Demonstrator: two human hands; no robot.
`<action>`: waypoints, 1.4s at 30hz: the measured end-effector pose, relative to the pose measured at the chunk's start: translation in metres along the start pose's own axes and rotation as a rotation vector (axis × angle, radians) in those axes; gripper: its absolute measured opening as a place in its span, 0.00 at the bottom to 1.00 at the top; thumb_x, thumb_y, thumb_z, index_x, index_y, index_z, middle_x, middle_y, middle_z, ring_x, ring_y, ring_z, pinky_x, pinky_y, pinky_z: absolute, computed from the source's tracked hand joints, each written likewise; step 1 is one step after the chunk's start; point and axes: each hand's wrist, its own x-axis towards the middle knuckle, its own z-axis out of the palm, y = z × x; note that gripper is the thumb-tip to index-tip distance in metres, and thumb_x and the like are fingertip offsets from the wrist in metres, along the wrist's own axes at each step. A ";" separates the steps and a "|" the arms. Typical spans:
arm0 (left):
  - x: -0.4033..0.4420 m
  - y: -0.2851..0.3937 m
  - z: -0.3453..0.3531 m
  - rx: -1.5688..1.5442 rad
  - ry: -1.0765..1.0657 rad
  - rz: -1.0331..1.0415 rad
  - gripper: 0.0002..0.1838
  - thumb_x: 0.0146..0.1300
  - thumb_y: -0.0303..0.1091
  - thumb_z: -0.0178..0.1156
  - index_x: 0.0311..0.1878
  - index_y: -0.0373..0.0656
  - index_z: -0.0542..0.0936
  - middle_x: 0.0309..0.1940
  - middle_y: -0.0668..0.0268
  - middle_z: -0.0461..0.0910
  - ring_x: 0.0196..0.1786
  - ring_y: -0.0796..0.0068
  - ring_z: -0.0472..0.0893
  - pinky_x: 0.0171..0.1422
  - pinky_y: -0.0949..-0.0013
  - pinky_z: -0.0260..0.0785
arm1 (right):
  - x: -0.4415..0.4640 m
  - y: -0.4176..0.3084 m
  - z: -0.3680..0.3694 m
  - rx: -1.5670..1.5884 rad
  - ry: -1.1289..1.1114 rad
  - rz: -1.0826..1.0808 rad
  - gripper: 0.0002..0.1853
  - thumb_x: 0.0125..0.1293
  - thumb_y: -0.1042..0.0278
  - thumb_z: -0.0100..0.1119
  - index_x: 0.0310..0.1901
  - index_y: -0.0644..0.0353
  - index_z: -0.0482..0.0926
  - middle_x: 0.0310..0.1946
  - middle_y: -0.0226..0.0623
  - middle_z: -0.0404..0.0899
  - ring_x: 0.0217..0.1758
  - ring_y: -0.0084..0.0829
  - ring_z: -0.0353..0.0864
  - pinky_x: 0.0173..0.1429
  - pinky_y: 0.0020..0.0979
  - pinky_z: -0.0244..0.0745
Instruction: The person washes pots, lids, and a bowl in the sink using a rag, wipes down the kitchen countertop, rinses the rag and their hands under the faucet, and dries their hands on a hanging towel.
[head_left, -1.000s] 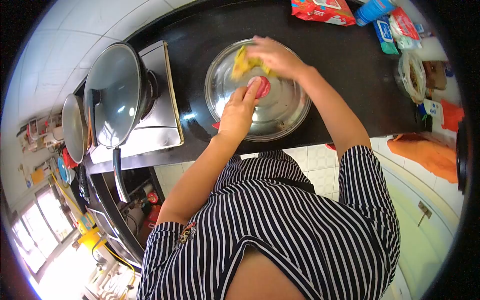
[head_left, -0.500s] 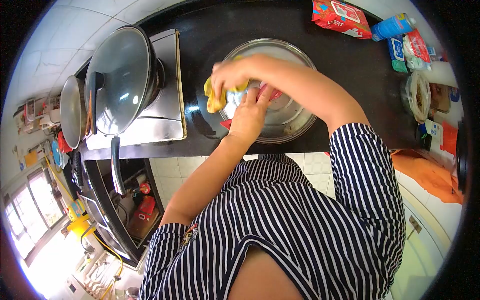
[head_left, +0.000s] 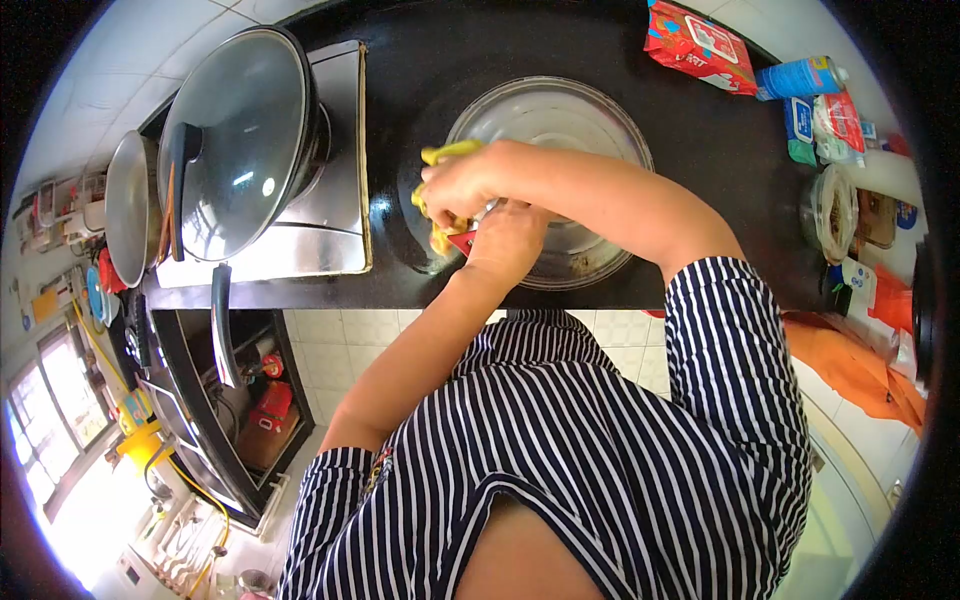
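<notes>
Slid nearer since the earlier frame, a yellow cloth [head_left: 448, 153] is bunched in the curled fingers of the right hand [head_left: 462, 186], stretching far to near along the left rim of a clear round lid [head_left: 580, 125]. Just right of it, the left hand [head_left: 508, 242] rests there, fingertips beneath the right forearm [head_left: 610, 192] (their grip cannot be told).

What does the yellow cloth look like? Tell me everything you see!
The yellow cloth is crumpled and looks like soft fabric. The right hand grips it and hides its middle, with folds poking out above and below. It is bunched at the edge of the shiny round lid, on the side facing the stove. Its full shape is hidden.
</notes>
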 end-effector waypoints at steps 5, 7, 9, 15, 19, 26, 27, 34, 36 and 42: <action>-0.008 0.034 -0.053 -0.118 0.102 -0.064 0.32 0.69 0.32 0.57 0.75 0.58 0.61 0.52 0.52 0.75 0.51 0.46 0.80 0.52 0.50 0.77 | -0.075 0.070 -0.020 0.046 0.567 0.156 0.18 0.55 0.74 0.57 0.48 0.52 0.86 0.50 0.43 0.80 0.59 0.45 0.73 0.65 0.44 0.67; -0.009 0.036 -0.056 -0.188 0.123 -0.050 0.34 0.69 0.31 0.57 0.76 0.63 0.60 0.51 0.54 0.75 0.49 0.46 0.81 0.51 0.50 0.77 | -0.129 0.117 0.007 -0.012 0.853 0.488 0.20 0.54 0.73 0.57 0.51 0.54 0.84 0.48 0.46 0.80 0.56 0.49 0.75 0.63 0.45 0.68; -0.007 0.035 -0.055 -0.194 0.127 -0.032 0.35 0.68 0.30 0.58 0.76 0.63 0.60 0.51 0.54 0.75 0.49 0.45 0.81 0.51 0.50 0.77 | -0.175 0.129 0.059 0.011 1.103 0.624 0.19 0.56 0.71 0.59 0.51 0.52 0.84 0.48 0.45 0.80 0.56 0.51 0.75 0.62 0.45 0.70; -0.008 0.038 -0.063 -0.166 0.061 -0.068 0.32 0.72 0.38 0.56 0.76 0.65 0.60 0.55 0.55 0.74 0.51 0.48 0.81 0.54 0.52 0.78 | -0.182 -0.050 0.167 -0.214 1.279 0.748 0.19 0.49 0.74 0.62 0.46 0.62 0.81 0.45 0.45 0.76 0.49 0.49 0.73 0.54 0.46 0.69; -0.006 0.034 -0.061 -0.163 0.158 -0.004 0.30 0.71 0.39 0.56 0.75 0.64 0.62 0.63 0.62 0.73 0.54 0.51 0.80 0.56 0.52 0.76 | -0.127 -0.115 0.160 -0.169 1.165 0.516 0.16 0.57 0.69 0.64 0.47 0.65 0.80 0.52 0.44 0.77 0.56 0.45 0.76 0.62 0.48 0.70; 0.007 0.031 -0.077 0.296 0.191 0.013 0.29 0.67 0.41 0.58 0.72 0.67 0.68 0.55 0.71 0.81 0.56 0.63 0.79 0.58 0.55 0.71 | -0.038 -0.079 0.112 0.210 1.158 0.469 0.24 0.63 0.61 0.58 0.59 0.63 0.75 0.61 0.49 0.73 0.68 0.43 0.70 0.70 0.47 0.64; 0.009 0.027 -0.076 0.339 0.225 0.012 0.29 0.66 0.41 0.59 0.71 0.68 0.69 0.55 0.71 0.81 0.57 0.63 0.79 0.60 0.53 0.69 | -0.032 -0.078 0.096 0.211 1.132 0.512 0.25 0.63 0.61 0.58 0.60 0.62 0.75 0.61 0.49 0.73 0.67 0.43 0.70 0.70 0.46 0.64; 0.009 -0.001 -0.073 0.065 0.189 0.049 0.32 0.67 0.35 0.59 0.74 0.66 0.66 0.59 0.63 0.77 0.58 0.56 0.78 0.62 0.52 0.70 | 0.009 -0.092 0.121 0.095 1.139 0.462 0.27 0.66 0.60 0.54 0.66 0.60 0.70 0.61 0.47 0.74 0.68 0.42 0.70 0.73 0.44 0.61; 0.009 -0.009 -0.074 0.016 0.192 0.085 0.33 0.66 0.34 0.60 0.74 0.65 0.66 0.59 0.61 0.77 0.57 0.54 0.79 0.61 0.53 0.71 | 0.002 -0.104 0.145 -0.488 1.141 0.373 0.25 0.66 0.56 0.54 0.62 0.60 0.73 0.61 0.41 0.75 0.66 0.37 0.71 0.74 0.44 0.60; 0.007 -0.006 -0.081 -0.022 0.150 0.097 0.34 0.66 0.32 0.61 0.75 0.63 0.64 0.58 0.58 0.77 0.58 0.51 0.77 0.63 0.55 0.72 | -0.135 -0.085 0.213 -0.238 1.051 0.084 0.10 0.60 0.63 0.59 0.42 0.55 0.81 0.45 0.30 0.80 0.51 0.34 0.78 0.55 0.40 0.73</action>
